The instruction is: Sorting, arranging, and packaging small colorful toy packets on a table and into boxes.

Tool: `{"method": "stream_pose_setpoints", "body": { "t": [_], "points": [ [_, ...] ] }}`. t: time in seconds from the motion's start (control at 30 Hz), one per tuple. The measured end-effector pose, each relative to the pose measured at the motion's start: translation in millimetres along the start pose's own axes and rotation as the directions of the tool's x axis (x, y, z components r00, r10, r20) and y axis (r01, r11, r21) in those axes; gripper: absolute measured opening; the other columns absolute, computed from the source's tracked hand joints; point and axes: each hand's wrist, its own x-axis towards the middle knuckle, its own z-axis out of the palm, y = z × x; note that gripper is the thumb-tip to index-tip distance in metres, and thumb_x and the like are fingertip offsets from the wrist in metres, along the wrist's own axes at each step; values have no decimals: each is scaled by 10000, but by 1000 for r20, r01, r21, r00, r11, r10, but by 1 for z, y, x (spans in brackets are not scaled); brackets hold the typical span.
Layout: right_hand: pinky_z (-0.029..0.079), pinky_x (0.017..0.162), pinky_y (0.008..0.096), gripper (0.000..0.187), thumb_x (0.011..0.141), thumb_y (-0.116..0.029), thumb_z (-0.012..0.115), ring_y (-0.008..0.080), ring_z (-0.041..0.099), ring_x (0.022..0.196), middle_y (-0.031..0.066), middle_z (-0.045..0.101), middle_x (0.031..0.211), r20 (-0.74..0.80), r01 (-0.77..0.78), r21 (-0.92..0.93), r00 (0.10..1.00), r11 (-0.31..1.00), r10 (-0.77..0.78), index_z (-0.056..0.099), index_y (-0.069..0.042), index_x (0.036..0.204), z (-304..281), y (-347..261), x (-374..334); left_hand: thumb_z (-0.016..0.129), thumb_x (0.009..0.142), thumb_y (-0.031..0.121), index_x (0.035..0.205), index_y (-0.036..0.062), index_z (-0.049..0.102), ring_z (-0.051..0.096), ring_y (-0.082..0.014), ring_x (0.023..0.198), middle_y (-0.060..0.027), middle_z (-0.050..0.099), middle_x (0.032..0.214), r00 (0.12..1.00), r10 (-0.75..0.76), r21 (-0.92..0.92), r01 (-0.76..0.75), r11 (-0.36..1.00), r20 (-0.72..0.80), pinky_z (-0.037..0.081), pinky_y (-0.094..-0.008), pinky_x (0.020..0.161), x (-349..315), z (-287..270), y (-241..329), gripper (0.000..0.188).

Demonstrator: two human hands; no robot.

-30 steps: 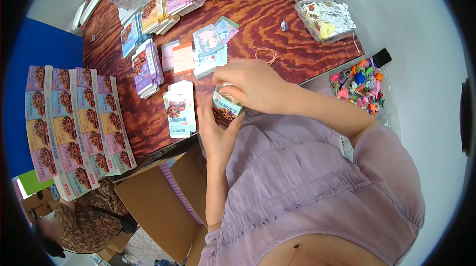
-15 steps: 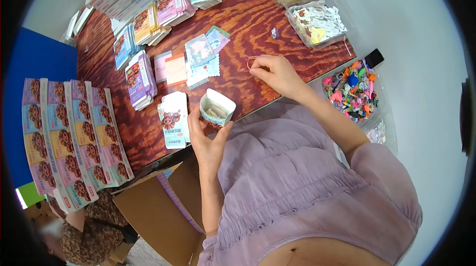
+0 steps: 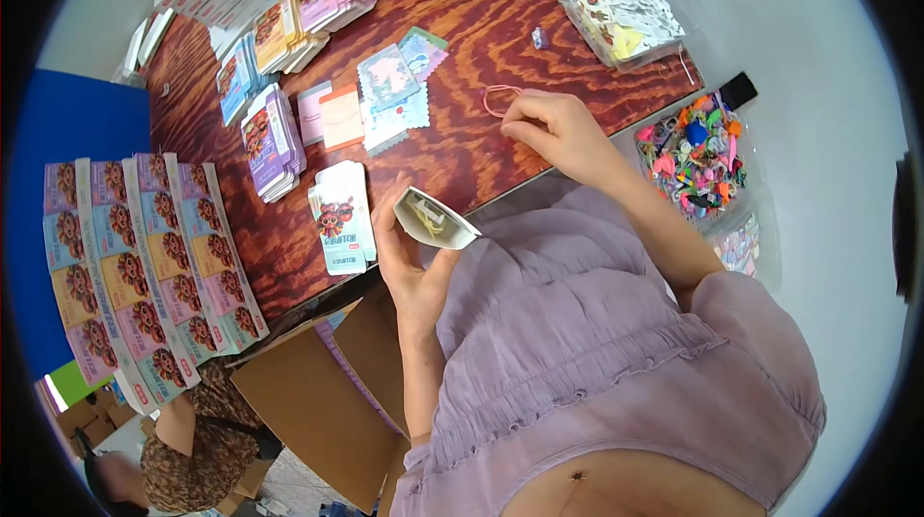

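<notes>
My left hand [image 3: 409, 276] is wrapped round a small open paper carton [image 3: 439, 227], its mouth tilted toward me. Inside the carton something pale and yellowish shows, too small to name. My right hand [image 3: 563, 135] is closed over the table's front edge, with a thin pink loop of cord or band [image 3: 500, 100] at its fingertips. Left of the carton lie flat printed cartons [image 3: 342, 219], white and light blue. Beyond it, scalloped-edge cards [image 3: 390, 103] lie overlapping, next to an orange-edged card [image 3: 342, 119].
Stacks of coloured cartons [image 3: 272, 146] line the table's left and back. Clear trays of cut-out pieces [image 3: 630, 21] stand at the far right; a tray of colourful trinkets [image 3: 693, 156] is beside the table. Display boxes [image 3: 144, 267] and an open cardboard box [image 3: 308, 406] are at left. Another person [image 3: 197, 454] is lower left.
The carton in my left hand has tipped, so its opening faces me more. My right hand has shifted slightly right, and more of the pink loop shows. The view has moved a little.
</notes>
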Motion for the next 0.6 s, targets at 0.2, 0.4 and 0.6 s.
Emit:
{"method": "stream_pose_setpoints", "body": {
  "t": [0.2, 0.4, 0.6],
  "points": [
    [493, 703, 375, 114, 883, -113, 645, 274, 643, 800, 123, 649, 862, -58, 50, -74, 997, 996, -54, 655, -1, 899, -11, 5, -21, 779, 702, -28, 1399, 31, 436, 448, -261, 1333, -121, 423, 1429, 995, -74, -86, 79, 993, 68, 434, -405, 1089, 12, 22, 10, 779],
    [494, 698, 371, 119, 874, -116, 662, 300, 641, 802, 125, 635, 850, -170, 50, -150, 982, 987, -76, 652, 1, 890, -43, 14, -30, 827, 704, 28, 1360, -5, 469, 559, -233, 1088, -120, 494, 1246, 987, -111, 262, 77, 962, 117, 509, -351, 897, 26, 42, 9, 748],
    [488, 692, 365, 161, 900, -160, 625, 292, 635, 764, 121, 661, 829, -573, -281, -309, 818, 909, 58, 669, -6, 891, -139, 59, -23, 849, 696, 47, 1336, -1, 496, 580, -211, 984, -93, 526, 1145, 964, -132, 289, 62, 955, 231, 518, -332, 813, 39, 67, 14, 733]
  ]
}}
